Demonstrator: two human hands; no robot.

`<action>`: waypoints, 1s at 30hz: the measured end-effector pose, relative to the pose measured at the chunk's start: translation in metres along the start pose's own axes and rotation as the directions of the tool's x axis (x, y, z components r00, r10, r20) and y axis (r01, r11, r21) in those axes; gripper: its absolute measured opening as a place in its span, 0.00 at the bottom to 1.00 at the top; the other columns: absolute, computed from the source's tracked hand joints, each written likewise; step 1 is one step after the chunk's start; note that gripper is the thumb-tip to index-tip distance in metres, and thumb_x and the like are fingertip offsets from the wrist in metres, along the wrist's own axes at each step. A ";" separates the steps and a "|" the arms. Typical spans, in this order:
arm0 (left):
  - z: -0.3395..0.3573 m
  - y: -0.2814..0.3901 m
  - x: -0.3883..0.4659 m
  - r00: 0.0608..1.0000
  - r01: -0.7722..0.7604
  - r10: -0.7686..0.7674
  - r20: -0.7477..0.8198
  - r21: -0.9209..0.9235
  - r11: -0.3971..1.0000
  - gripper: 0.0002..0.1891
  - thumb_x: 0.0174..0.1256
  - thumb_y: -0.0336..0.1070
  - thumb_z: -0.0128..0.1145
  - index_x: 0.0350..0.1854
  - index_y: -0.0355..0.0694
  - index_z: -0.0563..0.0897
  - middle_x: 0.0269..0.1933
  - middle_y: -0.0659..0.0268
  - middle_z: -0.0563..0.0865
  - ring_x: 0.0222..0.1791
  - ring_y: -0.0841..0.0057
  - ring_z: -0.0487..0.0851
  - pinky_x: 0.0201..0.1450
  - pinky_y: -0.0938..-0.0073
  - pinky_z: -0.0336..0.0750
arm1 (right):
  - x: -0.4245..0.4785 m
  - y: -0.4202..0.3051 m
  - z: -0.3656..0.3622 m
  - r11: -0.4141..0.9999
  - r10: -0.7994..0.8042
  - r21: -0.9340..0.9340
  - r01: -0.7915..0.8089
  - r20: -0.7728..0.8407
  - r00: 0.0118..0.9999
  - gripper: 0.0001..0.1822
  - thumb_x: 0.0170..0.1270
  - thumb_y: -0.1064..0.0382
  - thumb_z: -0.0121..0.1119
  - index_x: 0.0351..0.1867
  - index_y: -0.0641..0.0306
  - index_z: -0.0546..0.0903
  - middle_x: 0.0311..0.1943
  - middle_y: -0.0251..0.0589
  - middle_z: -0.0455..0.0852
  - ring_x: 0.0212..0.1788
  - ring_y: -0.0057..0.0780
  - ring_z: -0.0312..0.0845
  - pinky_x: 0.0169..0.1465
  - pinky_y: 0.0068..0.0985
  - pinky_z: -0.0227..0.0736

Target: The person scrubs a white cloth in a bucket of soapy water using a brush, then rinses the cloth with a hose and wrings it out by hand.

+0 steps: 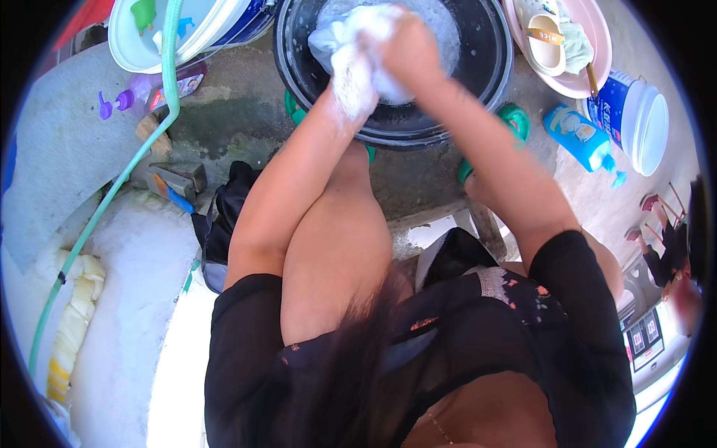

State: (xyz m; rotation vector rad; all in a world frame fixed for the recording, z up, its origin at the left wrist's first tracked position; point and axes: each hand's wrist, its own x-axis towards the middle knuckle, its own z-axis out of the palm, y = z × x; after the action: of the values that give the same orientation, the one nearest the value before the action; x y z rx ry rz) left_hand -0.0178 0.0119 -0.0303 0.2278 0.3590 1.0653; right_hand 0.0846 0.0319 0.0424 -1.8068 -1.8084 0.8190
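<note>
A round black plastic basin (486,61) of foamy water stands on the ground between my feet. My left hand (354,78) is coated in thick white suds and grips a wet white cloth (326,40) above the foam. Against it, my right hand (411,50) is closed on the same cloth, blurred by motion. Foam hides most of the left fingers and part of the cloth. Green footwear (512,120) shows beside the basin.
A pale green hose (131,162) runs down the left past a white bucket (115,42) and a purple pump bottle (131,98). Rightward are a pink basin (600,50) with a clog (544,53), a blue pump bottle (577,137) and a tipped bucket (650,129). A person (666,246) sits far right.
</note>
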 end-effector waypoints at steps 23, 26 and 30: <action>0.048 0.014 0.001 0.926 0.171 -0.134 -0.353 0.075 0.982 0.16 0.75 0.44 0.48 0.56 0.39 0.75 0.49 0.63 0.84 0.48 0.67 0.84 0.52 0.64 0.80 | 0.019 0.075 0.008 0.922 0.353 -0.121 -0.368 -0.130 0.927 0.20 0.62 0.51 0.61 0.32 0.72 0.85 0.29 0.63 0.85 0.34 0.57 0.84 0.36 0.45 0.78; 0.047 0.033 0.002 0.969 -0.020 0.060 -0.240 0.167 0.986 0.21 0.79 0.43 0.42 0.60 0.32 0.75 0.55 0.56 0.83 0.55 0.66 0.83 0.61 0.65 0.76 | 0.008 0.094 -0.018 0.982 -0.095 -0.169 0.090 -0.026 0.995 0.19 0.64 0.50 0.62 0.40 0.69 0.83 0.34 0.53 0.85 0.39 0.48 0.84 0.43 0.36 0.78; 0.049 0.064 0.003 0.992 0.010 -0.030 -0.122 -0.164 0.986 0.27 0.78 0.51 0.38 0.64 0.33 0.71 0.60 0.53 0.80 0.62 0.59 0.77 0.67 0.54 0.70 | -0.026 0.103 -0.033 0.796 0.315 0.511 -0.324 0.107 0.943 0.24 0.66 0.50 0.61 0.57 0.64 0.78 0.43 0.44 0.83 0.49 0.36 0.80 0.55 0.27 0.72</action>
State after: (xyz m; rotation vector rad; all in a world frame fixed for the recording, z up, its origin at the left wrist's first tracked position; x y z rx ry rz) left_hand -0.0489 0.0438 0.0366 0.0113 0.3821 1.0856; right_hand 0.1826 0.0051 -0.0019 -1.7410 -1.1276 1.3110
